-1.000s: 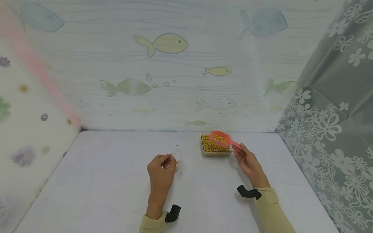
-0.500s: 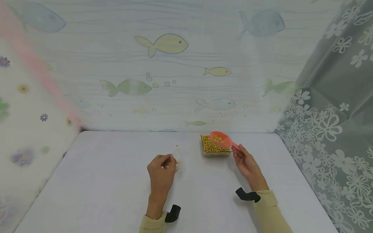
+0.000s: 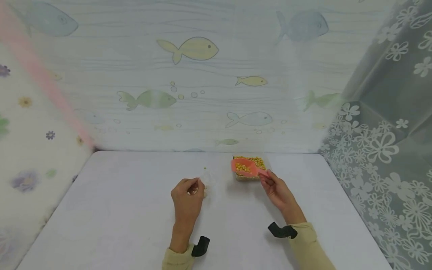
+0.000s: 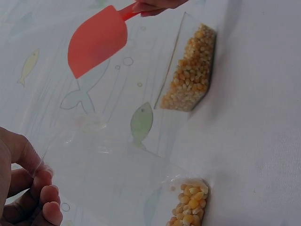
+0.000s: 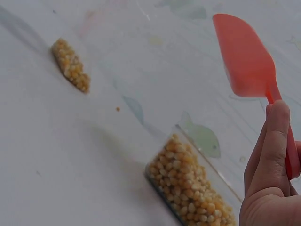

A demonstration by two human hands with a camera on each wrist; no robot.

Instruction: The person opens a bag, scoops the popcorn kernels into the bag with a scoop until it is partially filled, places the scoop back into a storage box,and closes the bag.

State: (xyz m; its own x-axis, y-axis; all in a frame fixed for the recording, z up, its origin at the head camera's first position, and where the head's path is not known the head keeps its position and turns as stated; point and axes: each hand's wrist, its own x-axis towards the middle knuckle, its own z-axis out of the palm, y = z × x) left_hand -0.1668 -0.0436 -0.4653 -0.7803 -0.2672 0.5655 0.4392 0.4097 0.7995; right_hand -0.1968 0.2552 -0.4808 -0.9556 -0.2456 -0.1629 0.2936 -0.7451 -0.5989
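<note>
While our right hand (image 3: 275,190) pinched the salmon-pink scoop (image 3: 243,167), heaped with yellow kernels, over the clear kernel tray (image 3: 251,176) at the table's far right, our left hand (image 3: 186,200) pinched a clear bag (image 4: 117,174) holding few kernels.

Scoop (image 3: 243,166): orange-red plastic, smooth, matt to faintly satin, opaque; container (image 3: 251,175): clear rigid plastic, glossy, thin-walled, see-through to its fill; kernels (image 5: 188,186): dry yellow grains, hard-looking, slightly shiny skins, pebbly as a mass; bag (image 4: 113,174): thin transparent plastic film, glossy, creased, catching pale reflections; table (image 3: 118,210): white surface, matt, smooth with faint specks; backdrop (image 3: 202,93): printed sheet with fish pattern, matt, wood-grain-like lines; curtain (image 3: 381,142): grey sheer cloth with white flower print, soft folds; sleeves (image 3: 312,247): beige knit-like cloth, matt.
</note>
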